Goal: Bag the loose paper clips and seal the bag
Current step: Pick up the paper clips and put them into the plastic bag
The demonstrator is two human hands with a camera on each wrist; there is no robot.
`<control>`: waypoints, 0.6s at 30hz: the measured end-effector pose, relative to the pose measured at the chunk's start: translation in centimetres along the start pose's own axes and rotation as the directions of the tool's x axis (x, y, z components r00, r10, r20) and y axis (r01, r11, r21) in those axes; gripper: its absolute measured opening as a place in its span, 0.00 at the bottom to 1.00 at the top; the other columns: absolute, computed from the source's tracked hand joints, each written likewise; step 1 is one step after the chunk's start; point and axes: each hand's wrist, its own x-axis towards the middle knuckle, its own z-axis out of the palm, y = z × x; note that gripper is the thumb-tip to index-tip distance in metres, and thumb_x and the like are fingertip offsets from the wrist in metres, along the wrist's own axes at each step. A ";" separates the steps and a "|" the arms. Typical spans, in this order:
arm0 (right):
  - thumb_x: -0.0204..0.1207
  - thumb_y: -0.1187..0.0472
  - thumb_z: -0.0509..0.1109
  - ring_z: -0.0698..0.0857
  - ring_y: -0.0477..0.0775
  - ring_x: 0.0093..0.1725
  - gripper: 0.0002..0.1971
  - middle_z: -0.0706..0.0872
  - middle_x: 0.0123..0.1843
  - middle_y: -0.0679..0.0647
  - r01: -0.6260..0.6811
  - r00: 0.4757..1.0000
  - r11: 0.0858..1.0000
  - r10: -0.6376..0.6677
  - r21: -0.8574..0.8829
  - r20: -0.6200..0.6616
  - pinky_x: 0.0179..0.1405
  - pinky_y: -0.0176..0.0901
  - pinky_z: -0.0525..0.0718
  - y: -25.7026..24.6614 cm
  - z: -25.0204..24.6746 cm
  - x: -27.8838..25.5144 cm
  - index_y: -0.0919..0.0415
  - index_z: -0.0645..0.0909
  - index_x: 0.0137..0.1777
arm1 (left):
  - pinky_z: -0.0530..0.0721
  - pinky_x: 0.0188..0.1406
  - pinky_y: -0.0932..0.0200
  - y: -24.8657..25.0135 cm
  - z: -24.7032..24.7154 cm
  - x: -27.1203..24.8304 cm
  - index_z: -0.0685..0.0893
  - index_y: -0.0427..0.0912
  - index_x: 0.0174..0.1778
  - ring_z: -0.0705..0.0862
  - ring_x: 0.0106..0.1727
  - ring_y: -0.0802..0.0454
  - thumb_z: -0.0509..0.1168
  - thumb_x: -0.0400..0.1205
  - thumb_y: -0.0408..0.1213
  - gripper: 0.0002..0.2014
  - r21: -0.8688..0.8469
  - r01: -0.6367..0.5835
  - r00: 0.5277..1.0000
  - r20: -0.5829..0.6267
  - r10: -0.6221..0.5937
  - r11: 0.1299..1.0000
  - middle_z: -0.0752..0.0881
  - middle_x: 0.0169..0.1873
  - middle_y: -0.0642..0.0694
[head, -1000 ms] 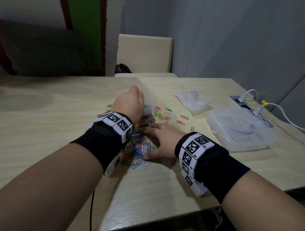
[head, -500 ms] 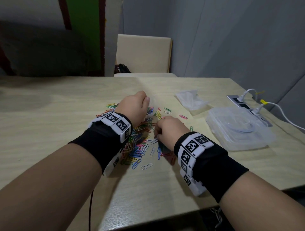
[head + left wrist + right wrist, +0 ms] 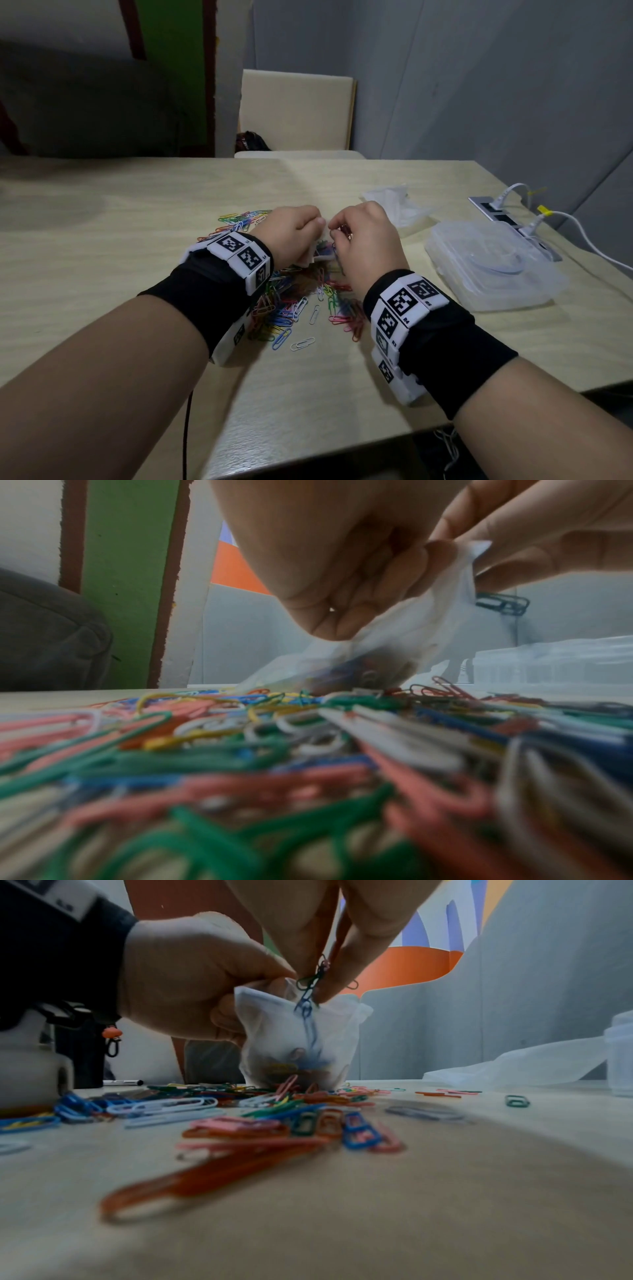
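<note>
Right wrist view shows the risks best, taken from left to right. The left hand (image 3: pixel 192 980) curls round the rim of a small clear bag (image 3: pixel 298 1039), holding its mouth open just above the table (image 3: pixel 445 1191); if that grip slackens, the soft mouth could fold shut or the bag could tip and spill the few clips already inside. The right hand (image 3: pixel 342 934) pinches a tangled bunch of clips (image 3: pixel 310 988) over the opening; the dangling ones may snag on the rim and fall outside. Most of the loose paper clips (image 3: pixel 291 308) lie spread on the table beneath both wrists, where a sleeve could scatter them toward the edge. The bag is small, so overfilling might stop it sealing.
</note>
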 end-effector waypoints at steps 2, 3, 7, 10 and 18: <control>0.78 0.65 0.68 0.77 0.46 0.44 0.04 0.74 0.53 0.51 0.000 1.000 1.000 0.001 0.023 -0.026 0.49 0.31 0.76 0.1 0.1 0.0 0.60 0.84 0.50 | 0.82 0.38 0.56 0.2 -0.1 -0.2 0.78 0.38 0.39 0.84 0.25 0.52 0.53 0.85 0.40 0.14 -0.051 0.005 1.000 0.027 -0.003 0.999 0.86 0.26 0.38; 0.78 0.65 0.68 0.78 0.46 0.44 0.04 0.73 0.52 0.49 0.000 1.000 1.000 0.001 0.028 -0.028 0.50 0.32 0.77 0.1 0.1 0.0 0.59 0.84 0.50 | 0.82 0.38 0.56 0.2 -0.1 -0.2 0.78 0.37 0.39 0.84 0.25 0.51 0.53 0.85 0.40 0.14 -0.064 0.007 0.999 0.035 -0.004 0.998 0.86 0.27 0.35; 0.79 0.63 0.66 0.78 0.49 0.43 0.05 0.76 0.54 0.51 -0.032 0.999 0.999 0.032 -0.014 0.040 0.46 0.38 0.78 0.2 0.4 0.0 0.58 0.78 0.53 | 0.82 0.37 0.55 0.1 0.0 -0.1 0.77 0.37 0.37 0.83 0.24 0.51 0.54 0.85 0.40 0.15 -0.059 0.007 1.000 0.016 -0.006 0.998 0.85 0.24 0.37; 0.81 0.64 0.60 0.84 0.56 0.47 0.06 0.85 0.51 0.53 -0.064 0.992 0.998 0.063 0.000 0.109 0.47 0.49 0.83 -0.1 0.2 0.0 0.57 0.73 0.56 | 0.79 0.35 0.56 0.0 0.0 0.0 0.76 0.39 0.34 0.82 0.28 0.48 0.54 0.85 0.40 0.15 0.019 -0.008 0.999 -0.041 0.008 1.000 0.84 0.24 0.42; 0.76 0.66 0.62 0.82 0.56 0.52 0.10 0.83 0.51 0.48 -0.005 1.000 0.991 0.009 -0.135 0.030 0.57 0.56 0.80 -0.2 -0.1 -0.1 0.51 0.75 0.52 | 0.74 0.34 0.54 -0.7 -0.1 0.5 0.75 0.41 0.38 0.80 0.35 0.41 0.52 0.85 0.44 0.14 0.165 0.016 0.991 -0.135 0.006 0.986 0.81 0.28 0.42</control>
